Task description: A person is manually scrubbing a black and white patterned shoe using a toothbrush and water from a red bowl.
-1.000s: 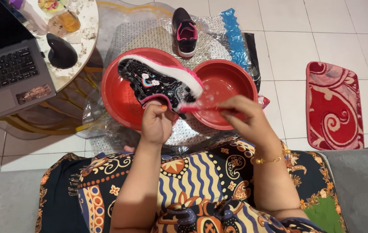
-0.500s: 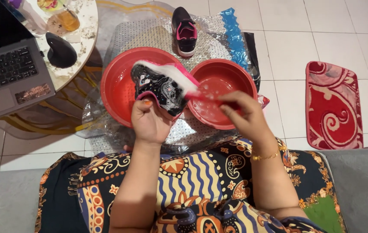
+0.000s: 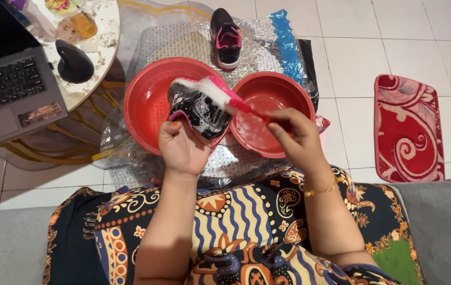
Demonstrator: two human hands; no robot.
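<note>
My left hand (image 3: 182, 149) is gripping a soapy shoe (image 3: 200, 107) over the left basin (image 3: 143, 100); my right hand (image 3: 297, 138) is closed around a brush (image 3: 247, 107) touching it.

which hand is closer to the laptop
Left. The left hand holds the soapy shoe, on the laptop's side; the right hand holds the brush, farther away.

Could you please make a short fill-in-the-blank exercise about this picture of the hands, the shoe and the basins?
1. The left hand holds a soapy black and pink ____ over the round red plastic basins.
2. The right hand holds a thin red ____ against it.
3. The second black and pink shoe lies on the clear bubble ____.

Missing words: shoe; brush; wrap
</note>
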